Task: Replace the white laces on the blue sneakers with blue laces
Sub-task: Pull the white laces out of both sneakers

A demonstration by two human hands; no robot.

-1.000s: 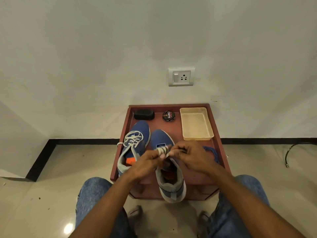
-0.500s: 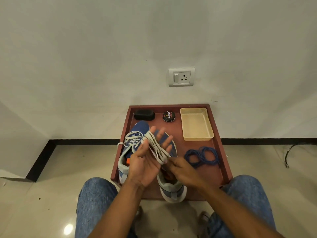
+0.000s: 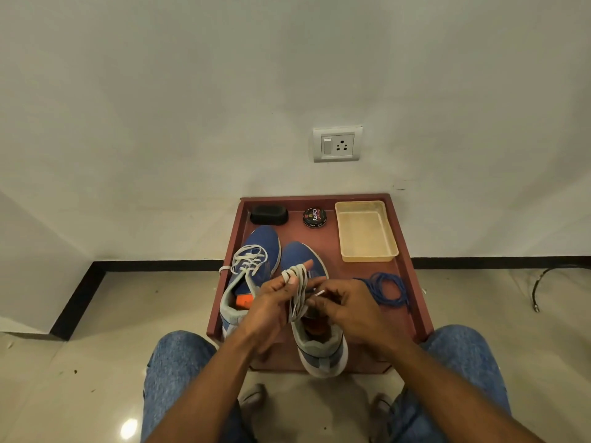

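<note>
Two blue sneakers stand side by side on a dark red wooden table [image 3: 412,289]. The left sneaker [image 3: 256,260] still carries its white lace. The right sneaker [image 3: 315,343] has no lace in its eyelets. A removed white lace [image 3: 299,290] is wound in loops around the fingers of my left hand [image 3: 271,310], which is raised above the right sneaker. My right hand [image 3: 343,306] pinches the free tip of that lace just to the right of the loops. A coil of blue laces [image 3: 385,287] lies on the table to the right of my hands.
At the back of the table are a black shoe brush [image 3: 268,215], a round tin of polish [image 3: 315,217] and a cream plastic tray [image 3: 364,230]. A wall socket [image 3: 337,143] sits above. My knees in jeans flank the table's near edge. A black cable [image 3: 550,276] lies on the floor, right.
My left hand has turned and its fingers have closed a little around the lace loops. My right hand has risen from below the loops and now pinches the lace end beside them.
</note>
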